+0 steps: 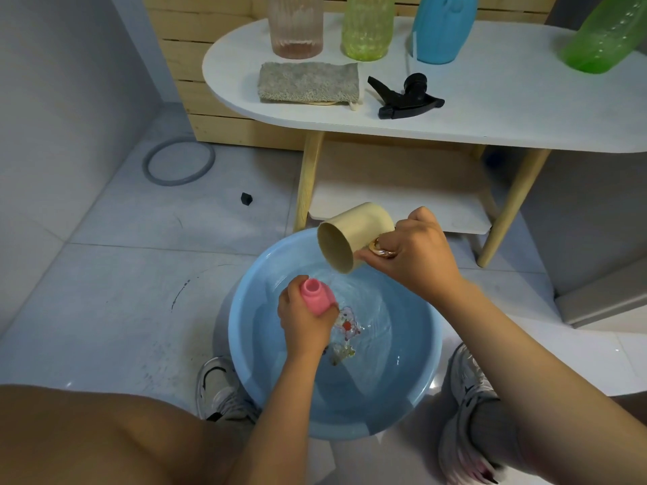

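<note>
A light blue basin (245,330) with water in it stands on the floor between my feet. My left hand (301,323) grips a pink bottle (315,295) over the basin, its open neck pointing up and away. My right hand (413,253) holds a cream cup (353,236) by its gold handle, tipped on its side with the mouth facing down and left, just above the pink bottle. Water ripples under the cup. A printed picture shows on the basin's bottom.
A white oval table (490,110) with wooden legs stands behind the basin. It carries a grey cloth (308,82), a black spray head (406,98), a ribbed pink bottle (296,26), a yellow-green bottle (367,26), a blue bottle (443,26) and a green bottle (605,36). A grey ring (178,162) lies on the floor.
</note>
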A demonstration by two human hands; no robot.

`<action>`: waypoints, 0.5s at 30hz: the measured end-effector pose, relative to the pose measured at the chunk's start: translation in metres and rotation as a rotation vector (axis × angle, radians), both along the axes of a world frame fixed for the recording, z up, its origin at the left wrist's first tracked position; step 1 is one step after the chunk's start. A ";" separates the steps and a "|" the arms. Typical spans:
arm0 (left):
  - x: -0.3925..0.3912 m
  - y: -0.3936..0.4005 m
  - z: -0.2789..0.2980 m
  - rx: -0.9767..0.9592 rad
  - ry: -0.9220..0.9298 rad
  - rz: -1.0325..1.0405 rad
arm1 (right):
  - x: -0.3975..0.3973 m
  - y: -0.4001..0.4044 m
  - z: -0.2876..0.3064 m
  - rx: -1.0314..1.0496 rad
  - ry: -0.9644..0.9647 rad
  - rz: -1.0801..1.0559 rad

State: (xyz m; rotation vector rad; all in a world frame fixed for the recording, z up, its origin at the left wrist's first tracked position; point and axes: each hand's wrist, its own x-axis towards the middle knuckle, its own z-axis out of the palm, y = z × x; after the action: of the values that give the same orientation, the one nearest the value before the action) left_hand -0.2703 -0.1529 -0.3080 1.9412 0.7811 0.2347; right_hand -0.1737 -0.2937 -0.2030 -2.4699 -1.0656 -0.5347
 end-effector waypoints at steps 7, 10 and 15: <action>0.000 -0.001 0.004 -0.020 -0.032 -0.006 | 0.003 -0.011 -0.033 0.119 0.524 -0.331; 0.001 0.001 0.006 -0.012 -0.043 -0.010 | 0.005 -0.023 -0.056 0.267 0.825 -0.533; 0.006 0.002 0.018 -0.017 -0.067 0.009 | 0.003 -0.038 -0.074 0.577 1.256 -0.703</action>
State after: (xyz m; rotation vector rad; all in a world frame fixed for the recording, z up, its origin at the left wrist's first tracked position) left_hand -0.2643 -0.1506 -0.2900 1.9046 0.7459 0.2962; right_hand -0.1709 -0.3320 -0.2771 -1.9314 0.4072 0.4821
